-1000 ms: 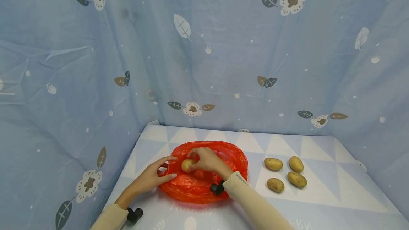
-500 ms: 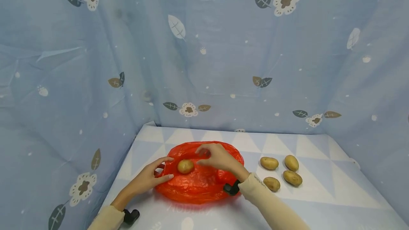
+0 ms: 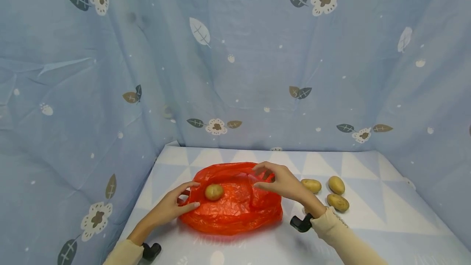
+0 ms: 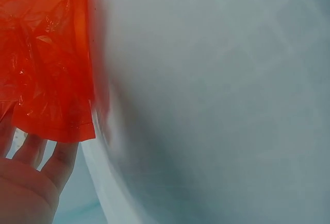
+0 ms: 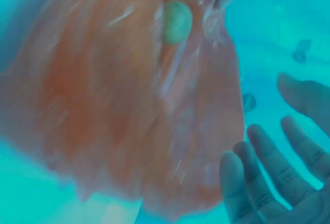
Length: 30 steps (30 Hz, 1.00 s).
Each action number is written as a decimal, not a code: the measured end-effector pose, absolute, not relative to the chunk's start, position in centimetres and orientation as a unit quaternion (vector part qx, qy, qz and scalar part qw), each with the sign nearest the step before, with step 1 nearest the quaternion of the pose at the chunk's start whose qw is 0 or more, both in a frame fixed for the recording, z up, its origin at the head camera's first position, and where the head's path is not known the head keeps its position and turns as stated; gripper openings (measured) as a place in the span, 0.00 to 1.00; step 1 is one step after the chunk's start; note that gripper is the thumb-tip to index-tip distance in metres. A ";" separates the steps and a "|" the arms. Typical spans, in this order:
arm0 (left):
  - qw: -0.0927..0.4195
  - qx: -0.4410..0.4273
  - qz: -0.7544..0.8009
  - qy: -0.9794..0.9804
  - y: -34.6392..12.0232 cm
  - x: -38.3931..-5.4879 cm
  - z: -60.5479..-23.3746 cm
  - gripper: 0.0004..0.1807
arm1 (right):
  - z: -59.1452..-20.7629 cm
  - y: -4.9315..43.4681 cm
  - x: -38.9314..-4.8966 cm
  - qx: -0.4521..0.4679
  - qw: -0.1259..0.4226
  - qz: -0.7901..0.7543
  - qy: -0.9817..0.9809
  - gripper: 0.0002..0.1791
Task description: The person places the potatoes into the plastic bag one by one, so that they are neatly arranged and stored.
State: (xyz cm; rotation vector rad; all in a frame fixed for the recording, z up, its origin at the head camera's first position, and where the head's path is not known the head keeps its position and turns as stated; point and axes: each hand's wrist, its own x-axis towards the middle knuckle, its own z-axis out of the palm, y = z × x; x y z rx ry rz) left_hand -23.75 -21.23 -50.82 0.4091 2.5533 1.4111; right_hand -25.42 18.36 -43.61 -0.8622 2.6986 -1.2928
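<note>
A red plastic bag [image 3: 235, 212] lies on the table with its mouth spread, and one potato [image 3: 214, 192] sits in its left part. My left hand [image 3: 171, 203] holds the bag's left edge, thumb and index finger apart over the rim. In the left wrist view, the bag's end [image 4: 54, 123] covers the fingertips of the left hand [image 4: 31, 177]. Over the bag's right end is my right hand [image 3: 283, 181], with nothing in it. Its fingers are loosely bent and apart. The right wrist view shows the right hand [image 5: 289, 177] with fingers spread beside the bag [image 5: 103, 95].
To the right of the bag lie loose potatoes: one at the back right [image 3: 336, 185], one in front of it [image 3: 337, 203] and one partly behind my right hand [image 3: 311, 185]. My right wrist mostly hides another potato. A blue patterned curtain [image 3: 257, 72] hangs behind the table [image 3: 382, 203].
The right hand has let go of the potato, leaving it in the bag, and has moved right toward the bag's right end. The left hand has stayed at the bag's left edge.
</note>
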 end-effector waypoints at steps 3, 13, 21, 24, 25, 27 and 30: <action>0.101 0.137 0.470 0.866 -21.2 -23.7 -50.9 0.33 | -43.7 20.4 -24.7 -0.261 0.005 -0.425 0.867 0.26; 0.101 0.146 0.471 0.864 -21.3 -23.7 -51.0 0.33 | -45.3 26.5 -22.2 -0.180 -0.037 -0.422 0.888 0.26; 0.098 0.157 0.475 0.860 -21.4 -23.6 -50.8 0.33 | -46.3 29.1 -20.3 -0.160 -0.028 -0.438 0.884 0.26; 0.094 0.160 0.476 0.860 -21.4 -23.6 -50.6 0.32 | -46.9 29.8 -19.8 -0.151 -0.041 -0.435 0.887 0.27; 0.094 0.160 0.476 0.860 -21.4 -23.6 -50.6 0.32 | -47.2 30.0 -19.7 -0.148 -0.045 -0.429 0.890 0.26; 0.094 0.156 0.474 0.861 -21.4 -23.5 -50.6 0.32 | -47.8 30.5 -19.4 -0.134 -0.049 -0.414 0.899 0.26; 0.096 0.151 0.471 0.864 -21.5 -23.6 -50.7 0.32 | -48.8 31.0 -19.0 -0.115 -0.049 -0.391 0.912 0.25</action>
